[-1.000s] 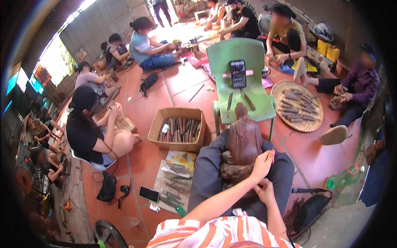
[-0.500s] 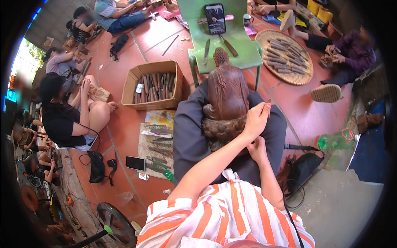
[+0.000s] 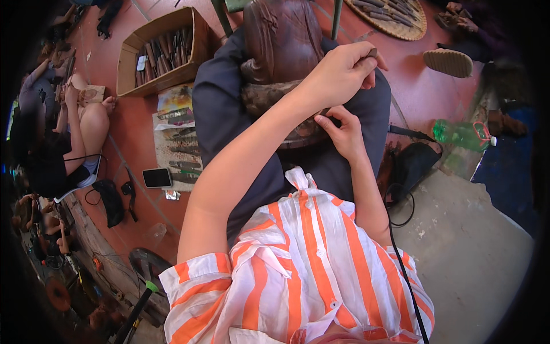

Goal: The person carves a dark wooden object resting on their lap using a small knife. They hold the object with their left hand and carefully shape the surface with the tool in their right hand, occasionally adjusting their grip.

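A dark brown carved wooden statue (image 3: 283, 43) of a seated, robed figure stands between my thighs, its back toward me and its head cut off by the top edge. My left forearm crosses in front of it. My left hand (image 3: 339, 73) is closed around the dark handle (image 3: 372, 53) of a slim tool that looks like a carving chisel; most of it is hidden in the fist. Lower down, my right hand (image 3: 348, 131) is beside the statue's rough base (image 3: 260, 96), thumb and forefinger bent together around a small dark bit I cannot make out.
A cardboard box (image 3: 200, 49) of wooden-handled tools stands at the left, with more blades on a mat (image 3: 166, 143) below it. A phone (image 3: 157, 178) lies nearby. At the right are a round woven tray (image 3: 421, 26), a green bottle (image 3: 452, 133) and a black bag (image 3: 421, 166). People sit left and right.
The view has tipped downward, so the statue's head and the phone on the green chair have left it. My right hand's thumb and forefinger now show at the base; my left still grips the tool.
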Motion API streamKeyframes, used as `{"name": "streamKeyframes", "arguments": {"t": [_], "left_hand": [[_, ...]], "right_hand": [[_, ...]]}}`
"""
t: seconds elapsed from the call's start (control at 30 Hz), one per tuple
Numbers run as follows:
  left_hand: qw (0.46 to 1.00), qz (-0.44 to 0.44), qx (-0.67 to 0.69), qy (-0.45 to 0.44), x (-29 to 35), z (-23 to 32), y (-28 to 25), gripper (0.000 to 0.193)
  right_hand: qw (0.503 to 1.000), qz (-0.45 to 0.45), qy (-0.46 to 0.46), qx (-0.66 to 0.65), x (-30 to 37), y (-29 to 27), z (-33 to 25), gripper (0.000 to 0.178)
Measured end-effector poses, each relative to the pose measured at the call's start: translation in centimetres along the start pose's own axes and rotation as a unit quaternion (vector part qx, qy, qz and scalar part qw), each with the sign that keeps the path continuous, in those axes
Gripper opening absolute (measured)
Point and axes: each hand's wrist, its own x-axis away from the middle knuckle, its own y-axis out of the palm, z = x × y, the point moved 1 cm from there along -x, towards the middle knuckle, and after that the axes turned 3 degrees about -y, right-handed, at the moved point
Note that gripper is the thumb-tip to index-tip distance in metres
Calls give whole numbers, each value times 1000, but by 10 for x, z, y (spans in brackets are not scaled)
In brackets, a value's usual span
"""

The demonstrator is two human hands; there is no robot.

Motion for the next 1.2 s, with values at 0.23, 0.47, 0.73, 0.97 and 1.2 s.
{"name": "streamKeyframes", "arguments": {"t": [0.23,0.47,0.73,0.97,1.2], "left_hand": [[995,87,41,10,-4,-28,10,26],[987,156,19,-18,-9,-43,12,26],[983,177,-39,35,-12,-43,16,26],[977,206,-19,51,-16,-46,8,25],[977,206,-52,23,-16,-53,11,25]], "right_hand": [[999,14,-29,7,2,10,1,16],[996,-35,-48,64,6,4,1,18],[1000,-3,9,24,1,6,6,20],[997,45,64,19,-3,11,10,21],[999,0,-8,40,0,7,3,20]]}}
